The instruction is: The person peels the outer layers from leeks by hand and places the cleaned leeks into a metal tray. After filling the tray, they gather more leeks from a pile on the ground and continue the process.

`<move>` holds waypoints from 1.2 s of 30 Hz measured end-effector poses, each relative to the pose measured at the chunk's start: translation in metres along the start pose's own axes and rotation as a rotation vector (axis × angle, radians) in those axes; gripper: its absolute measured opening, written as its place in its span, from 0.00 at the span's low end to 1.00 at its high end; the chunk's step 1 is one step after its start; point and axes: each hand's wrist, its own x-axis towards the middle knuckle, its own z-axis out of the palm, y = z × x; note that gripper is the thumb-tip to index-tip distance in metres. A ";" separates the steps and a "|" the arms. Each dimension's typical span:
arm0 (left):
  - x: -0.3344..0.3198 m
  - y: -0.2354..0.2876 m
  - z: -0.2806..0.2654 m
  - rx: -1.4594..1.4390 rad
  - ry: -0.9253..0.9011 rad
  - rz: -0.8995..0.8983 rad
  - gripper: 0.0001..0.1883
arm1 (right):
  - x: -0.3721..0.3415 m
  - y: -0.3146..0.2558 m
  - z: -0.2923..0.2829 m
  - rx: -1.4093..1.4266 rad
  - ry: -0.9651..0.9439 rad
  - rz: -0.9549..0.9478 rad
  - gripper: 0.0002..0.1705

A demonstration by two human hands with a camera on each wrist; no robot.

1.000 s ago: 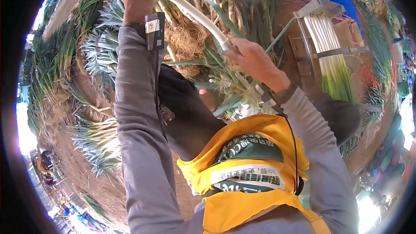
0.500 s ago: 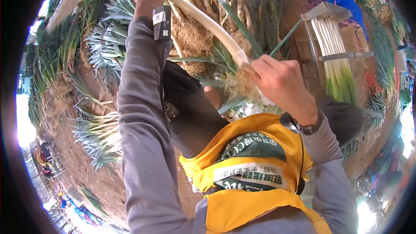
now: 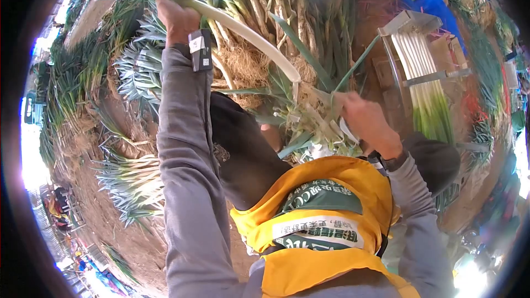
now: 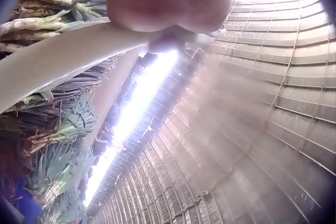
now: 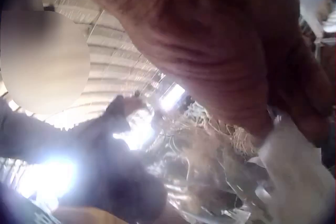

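In the head view, my left hand (image 3: 179, 16) grips a long leek (image 3: 248, 33) just below its green leaves. Its white stalk arcs down to the right, and its lower end hangs free with a thin strip of skin dangling from it. My right hand (image 3: 364, 118), blurred, is below and right of that end, apart from the stalk. A white, limp-looking piece (image 5: 294, 174) is pinched in its fingers in the right wrist view; I cannot tell what it is. Under that hand lies a heap of peelings and roots (image 3: 314, 127).
Unpeeled leeks with hairy roots (image 3: 248, 66) lie beyond my knees. On the right, a metal rack (image 3: 408, 22) holds a row of trimmed white leeks (image 3: 417, 58). More leek bundles (image 3: 132, 182) lie on the bare soil to the left.
My right hand has left the lower end of the leek and moved down and right, over the peelings. The left hand still holds the leek, its leaves now more in view.
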 end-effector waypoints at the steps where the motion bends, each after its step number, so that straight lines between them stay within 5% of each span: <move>1: 0.000 0.004 -0.001 -0.014 -0.051 -0.022 0.22 | 0.010 -0.005 -0.005 0.165 0.143 -0.035 0.23; 2: 0.001 0.007 -0.004 -0.029 -0.104 -0.046 0.21 | 0.023 -0.015 -0.016 0.329 0.290 -0.065 0.28; 6: 0.014 0.012 -0.014 -0.102 -0.080 -0.129 0.21 | 0.056 -0.048 -0.039 0.624 0.205 0.004 0.37; 8: 0.015 0.011 -0.019 -0.146 -0.085 -0.110 0.24 | 0.065 -0.063 -0.033 1.133 -0.115 0.226 0.42; 10: 0.013 0.012 -0.025 -0.434 -0.208 -0.210 0.25 | 0.071 -0.066 -0.012 1.243 -0.069 0.145 0.39; 13: 0.014 0.012 -0.028 -0.440 -0.157 -0.228 0.21 | 0.075 -0.080 -0.009 1.543 -0.059 0.090 0.25; 14: 0.017 0.010 -0.031 -0.383 -0.126 -0.197 0.19 | 0.073 -0.084 -0.012 1.546 -0.064 0.073 0.25; 15: 0.022 -0.001 -0.040 0.058 -0.194 0.080 0.16 | 0.070 -0.084 -0.017 1.476 -0.161 0.110 0.23; 16: 0.037 -0.008 -0.065 0.227 -0.154 0.107 0.16 | 0.066 -0.085 -0.019 1.402 -0.256 0.143 0.21; 17: 0.066 -0.009 -0.087 0.113 -0.109 -0.121 0.18 | 0.060 -0.086 -0.017 1.259 -0.264 0.147 0.18; 18: 0.024 -0.008 -0.042 0.020 0.198 -0.137 0.21 | 0.056 -0.091 -0.017 1.259 -0.275 0.125 0.18; 19: 0.025 -0.013 -0.046 -0.023 0.250 -0.205 0.21 | 0.050 -0.096 -0.020 1.149 -0.175 0.089 0.17; 21: 0.018 -0.023 -0.043 -0.043 0.223 -0.262 0.21 | 0.039 -0.105 -0.026 0.866 0.058 -0.058 0.15; 25: -0.005 -0.040 -0.007 0.028 0.329 -0.166 0.23 | 0.014 -0.120 -0.048 0.659 0.171 -0.067 0.10; 28: -0.010 -0.046 0.004 0.063 0.304 -0.172 0.21 | -0.010 -0.121 -0.063 0.754 0.092 0.152 0.08; 36: -0.040 -0.099 0.035 0.156 0.340 -0.201 0.22 | -0.059 -0.110 -0.078 0.803 0.192 0.272 0.09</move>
